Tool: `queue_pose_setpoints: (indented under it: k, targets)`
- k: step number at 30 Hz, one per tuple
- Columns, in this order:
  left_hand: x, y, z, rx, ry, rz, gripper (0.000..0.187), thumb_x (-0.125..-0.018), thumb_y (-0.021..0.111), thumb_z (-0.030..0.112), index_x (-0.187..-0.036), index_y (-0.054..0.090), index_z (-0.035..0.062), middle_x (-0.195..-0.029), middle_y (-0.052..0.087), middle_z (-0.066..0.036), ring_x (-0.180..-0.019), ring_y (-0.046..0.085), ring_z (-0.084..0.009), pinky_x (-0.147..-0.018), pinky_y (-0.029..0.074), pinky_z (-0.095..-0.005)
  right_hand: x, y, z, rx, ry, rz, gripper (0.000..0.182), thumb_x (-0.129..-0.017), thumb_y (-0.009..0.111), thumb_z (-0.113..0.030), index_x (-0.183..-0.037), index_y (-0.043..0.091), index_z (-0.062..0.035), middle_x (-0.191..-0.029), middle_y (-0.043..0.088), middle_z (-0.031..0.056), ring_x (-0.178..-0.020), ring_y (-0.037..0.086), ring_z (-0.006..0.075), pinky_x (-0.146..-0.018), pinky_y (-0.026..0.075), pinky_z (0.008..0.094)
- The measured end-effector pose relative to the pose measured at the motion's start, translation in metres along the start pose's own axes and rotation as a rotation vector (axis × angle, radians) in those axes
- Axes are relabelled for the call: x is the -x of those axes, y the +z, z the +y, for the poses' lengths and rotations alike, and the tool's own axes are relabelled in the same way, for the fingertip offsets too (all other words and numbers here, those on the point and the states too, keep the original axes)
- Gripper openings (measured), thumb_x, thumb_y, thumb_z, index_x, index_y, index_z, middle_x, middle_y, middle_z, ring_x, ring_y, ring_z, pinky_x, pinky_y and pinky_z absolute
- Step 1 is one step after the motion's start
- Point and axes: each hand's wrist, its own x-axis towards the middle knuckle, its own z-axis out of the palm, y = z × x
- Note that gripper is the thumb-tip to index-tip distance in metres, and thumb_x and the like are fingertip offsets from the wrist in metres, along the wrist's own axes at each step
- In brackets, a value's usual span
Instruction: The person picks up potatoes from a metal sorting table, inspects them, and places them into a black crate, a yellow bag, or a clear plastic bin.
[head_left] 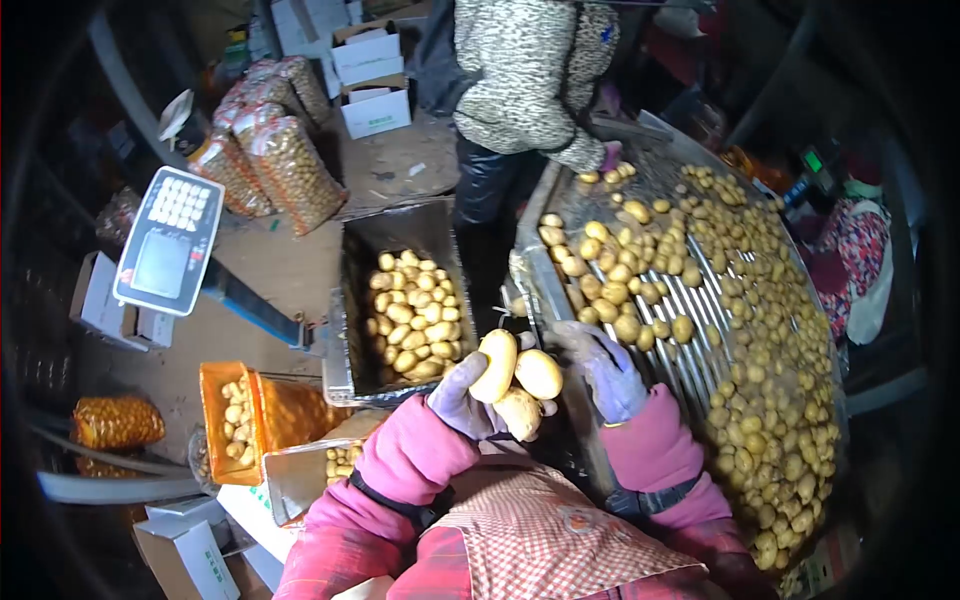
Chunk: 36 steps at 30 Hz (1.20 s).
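My left hand (459,403), in a purple glove, is wrapped round three yellow potatoes (519,383) held together in front of my apron. My right hand (607,370), also gloved, hovers by the near-left edge of the roller sorting table (680,347). Its fingers are stretched out and hold nothing that I can see. Many loose potatoes (775,440) lie over the metal rollers. Left of my hands, a dark-lined bin (360,235) on a scale holds a heap of potatoes (415,315).
A scale display (169,240) stands on a blue post. Filled mesh sacks (290,170) and white cartons (375,110) are behind. An open orange mesh bag (265,405) sits at left. A co-worker in a patterned jacket (520,75) reaches onto the table; another person's floral sleeve (860,250) shows at right.
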Motion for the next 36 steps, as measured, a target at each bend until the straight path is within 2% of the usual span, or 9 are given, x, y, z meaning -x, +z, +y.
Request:
queue_pose_setpoints:
  k: [5, 11, 14, 16, 20, 23, 26, 32, 36]
  targets:
    - [0.038, -0.014, 0.018, -0.29, 0.114, 0.131, 0.071, -0.083, 0.064, 0.042, -0.139, 0.035, 0.0093, -0.123, 0.053, -0.012, -0.105, 0.057, -0.0258, -0.089, 0.047, -0.0391, -0.007, 0.046, 0.009, 0.202, 0.047, -0.206, 0.046, -0.091, 0.054, -0.004, -0.136, 0.041, -0.0018, -0.121, 0.056, 0.0071, -0.113, 0.05, 0.013, -0.091, 0.043, 0.0237]
    - [0.062, -0.028, 0.01, -0.601, 0.251, 0.328, 0.07, -0.086, 0.066, 0.028, -0.141, 0.029, 0.0046, -0.13, 0.047, -0.008, -0.119, 0.046, -0.0181, -0.1, 0.038, -0.0343, -0.011, 0.075, 0.024, 0.129, 0.111, -0.406, 0.065, -0.089, 0.057, -0.003, -0.144, 0.022, -0.0038, -0.14, 0.033, 0.0119, -0.125, 0.039, 0.0184, -0.099, 0.041, 0.0316]
    - [0.059, -0.041, -0.009, -1.081, 0.447, 0.565, 0.066, -0.082, 0.068, 0.029, -0.134, 0.039, 0.0009, -0.128, 0.048, -0.016, -0.119, 0.046, -0.0281, -0.101, 0.037, -0.0383, -0.012, 0.079, 0.03, 0.244, 0.09, -0.438, 0.063, -0.092, 0.055, -0.013, -0.144, 0.021, -0.0039, -0.137, 0.035, 0.0113, -0.125, 0.039, 0.0199, -0.101, 0.039, 0.0352]
    - [0.06, -0.031, -0.005, -1.301, 0.5, 0.619, 0.064, -0.08, 0.069, 0.029, -0.131, 0.043, 0.0, -0.125, 0.047, -0.021, -0.118, 0.045, -0.0348, -0.1, 0.037, -0.0412, -0.01, 0.085, 0.036, -0.109, 0.226, -0.419, 0.062, -0.094, 0.053, -0.023, -0.144, 0.022, -0.006, -0.135, 0.037, 0.0107, -0.124, 0.041, 0.0194, -0.101, 0.039, 0.0361]
    - [0.077, -0.047, -0.024, -1.722, 0.283, 0.734, 0.082, -0.072, 0.076, 0.032, -0.135, 0.038, -0.0017, -0.127, 0.041, -0.024, -0.118, 0.044, -0.0359, -0.1, 0.038, -0.0392, -0.001, 0.083, 0.069, -0.562, 0.544, -0.381, 0.054, -0.095, 0.051, -0.028, -0.142, 0.028, -0.0114, -0.133, 0.042, 0.0079, -0.122, 0.046, 0.0199, -0.1, 0.041, 0.0364]
    - [0.09, -0.049, -0.032, -1.745, 0.21, 0.67, 0.084, -0.074, 0.076, 0.03, -0.139, 0.032, 0.0003, -0.126, 0.044, -0.023, -0.118, 0.045, -0.0337, -0.1, 0.038, -0.0397, 0.008, 0.073, 0.108, -0.338, 0.52, -0.375, 0.053, -0.095, 0.048, -0.039, -0.138, 0.035, -0.0104, -0.126, 0.051, 0.0066, -0.115, 0.052, 0.0191, -0.094, 0.047, 0.0365]
    - [0.099, -0.049, -0.02, -1.438, 0.262, 0.549, 0.074, -0.074, 0.072, 0.029, -0.134, 0.038, 0.0022, -0.126, 0.048, -0.021, -0.118, 0.046, -0.0373, -0.101, 0.037, -0.0426, 0.005, 0.077, 0.099, -0.481, 0.587, -0.413, 0.057, -0.093, 0.047, -0.047, -0.135, 0.038, -0.0099, -0.124, 0.053, 0.0068, -0.113, 0.054, 0.0211, -0.09, 0.049, 0.0378]
    - [0.134, -0.038, 0.011, 0.065, 0.333, 0.293, 0.05, -0.09, 0.056, 0.025, -0.134, 0.04, 0.0073, -0.13, 0.05, -0.017, -0.105, 0.06, -0.0315, -0.078, 0.052, -0.0421, 0.001, 0.065, 0.092, -0.849, 0.576, -0.402, 0.079, -0.078, 0.05, -0.07, -0.132, 0.045, -0.0125, -0.123, 0.055, 0.0175, -0.111, 0.055, 0.0359, -0.089, 0.047, 0.0521]
    - [0.142, -0.047, 0.012, 0.207, 0.353, 0.236, 0.049, -0.095, 0.041, 0.046, -0.128, 0.053, 0.0106, -0.132, 0.052, -0.012, -0.12, 0.051, -0.0308, -0.091, 0.048, -0.0497, -0.002, 0.067, 0.084, -0.891, 0.61, -0.391, 0.077, -0.08, 0.047, -0.07, -0.132, 0.045, -0.0138, -0.132, 0.05, 0.0176, -0.119, 0.049, 0.0386, -0.089, 0.046, 0.0527]
